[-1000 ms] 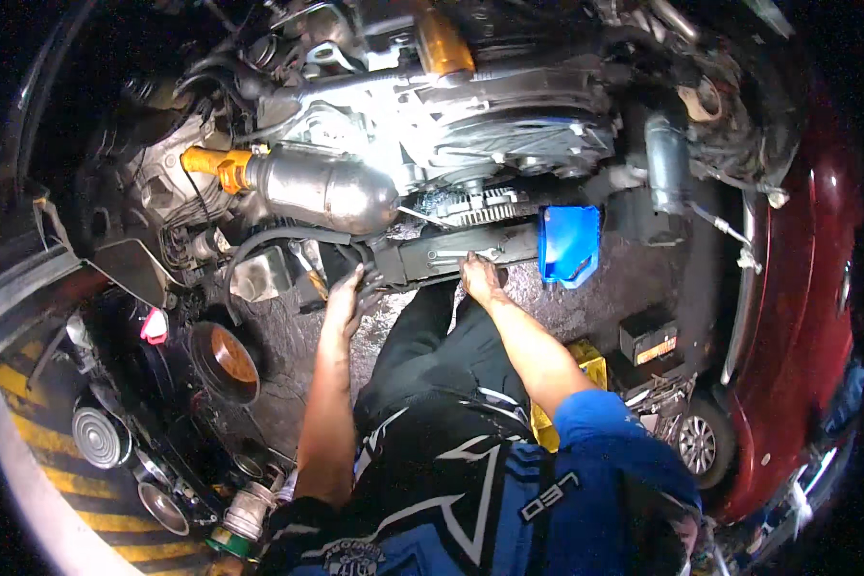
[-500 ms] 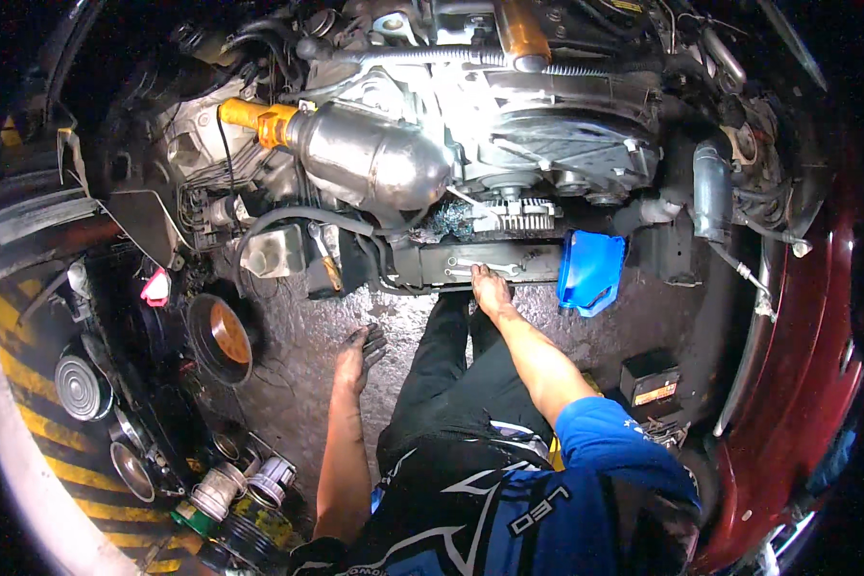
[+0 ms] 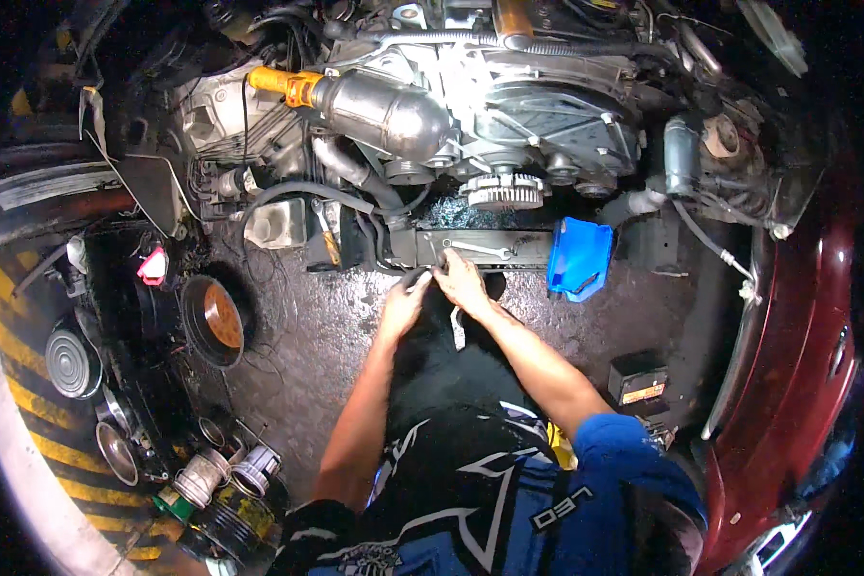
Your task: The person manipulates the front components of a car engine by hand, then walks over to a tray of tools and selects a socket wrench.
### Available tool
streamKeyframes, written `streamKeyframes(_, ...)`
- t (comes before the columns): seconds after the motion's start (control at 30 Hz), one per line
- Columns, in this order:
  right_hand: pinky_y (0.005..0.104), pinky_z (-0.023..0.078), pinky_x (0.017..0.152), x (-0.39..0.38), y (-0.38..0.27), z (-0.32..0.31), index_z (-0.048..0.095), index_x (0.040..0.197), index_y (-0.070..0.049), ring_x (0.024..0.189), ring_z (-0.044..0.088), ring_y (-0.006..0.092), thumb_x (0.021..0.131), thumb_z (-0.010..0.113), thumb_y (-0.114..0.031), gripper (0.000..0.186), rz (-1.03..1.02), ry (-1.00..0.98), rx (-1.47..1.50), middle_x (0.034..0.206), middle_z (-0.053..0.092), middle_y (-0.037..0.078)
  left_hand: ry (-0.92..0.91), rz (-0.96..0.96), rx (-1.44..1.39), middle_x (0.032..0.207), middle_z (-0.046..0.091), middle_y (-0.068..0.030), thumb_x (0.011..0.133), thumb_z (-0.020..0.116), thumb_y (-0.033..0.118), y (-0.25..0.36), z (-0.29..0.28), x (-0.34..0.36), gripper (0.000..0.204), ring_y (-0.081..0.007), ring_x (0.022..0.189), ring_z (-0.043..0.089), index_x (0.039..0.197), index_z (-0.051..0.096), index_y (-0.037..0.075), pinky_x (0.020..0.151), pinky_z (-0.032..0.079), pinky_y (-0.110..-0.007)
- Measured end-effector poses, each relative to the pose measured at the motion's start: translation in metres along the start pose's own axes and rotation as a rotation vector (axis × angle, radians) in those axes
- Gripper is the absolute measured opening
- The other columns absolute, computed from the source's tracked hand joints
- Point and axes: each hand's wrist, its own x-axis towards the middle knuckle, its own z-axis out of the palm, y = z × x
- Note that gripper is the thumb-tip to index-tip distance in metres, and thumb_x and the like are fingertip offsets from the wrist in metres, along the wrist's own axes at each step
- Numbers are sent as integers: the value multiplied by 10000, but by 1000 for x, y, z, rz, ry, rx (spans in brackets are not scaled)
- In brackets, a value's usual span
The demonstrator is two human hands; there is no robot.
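My right hand (image 3: 464,288) and my left hand (image 3: 405,303) meet in front of the metal crossmember (image 3: 531,252) below the engine. Both have their fingers closed around something small and dark that I cannot make out. A pale, narrow strip (image 3: 458,329) hangs below my right hand. On the crossmember, just beyond my fingers, lies a combination wrench (image 3: 480,250). To its right leans a blue plastic jug (image 3: 581,259). Above the crossmember is a toothed metal wheel (image 3: 504,192) on the engine front.
A yellow-handled work lamp (image 3: 288,86) lies by a silver canister (image 3: 386,115). At left are a black basin (image 3: 213,322) and several cans (image 3: 256,472). A car battery (image 3: 638,381) stands on the floor at right, near the red fender (image 3: 787,384).
My left hand has come up and right to meet my right hand, which has shifted left off the wrenches. One wrench still shows on the crossmember. The whole view has shifted slightly.
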Motion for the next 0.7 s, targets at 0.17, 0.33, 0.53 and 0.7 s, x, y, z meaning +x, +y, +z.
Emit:
streamKeyframes(0.17,469,475,611,-22,-62,-45,573,880,-25,688,588,402,849,474,-180,186,-210,272,-98,742,600,203,28,-25,149,1098,596,-310,903,510,465,24,20,47,602,-367,1062,582,1148,558,-83,890,452,-373)
streamKeyframes(0.33,392,481,847,-23,-98,-100,544,1166,-19,952,590,371,818,612,-170,386,-293,10,-77,1026,611,206,-55,294,345,901,608,-284,930,449,325,45,1,78,398,-395,889,607,1055,586,-27,777,480,-453)
streamKeyframes(0.53,298,516,627,-23,-53,-108,591,1141,-61,763,637,155,860,636,-234,333,164,334,482,922,668,119,135,637,829,803,617,-172,914,463,226,93,-3,105,233,-338,690,625,918,601,38,633,506,-463)
streamKeyframes(0.7,262,511,577,-31,-22,-128,568,1159,-33,676,623,137,937,527,-165,262,397,580,877,953,663,87,119,867,931,820,605,-148,886,499,197,112,-2,133,187,-320,697,628,954,606,59,596,519,-415)
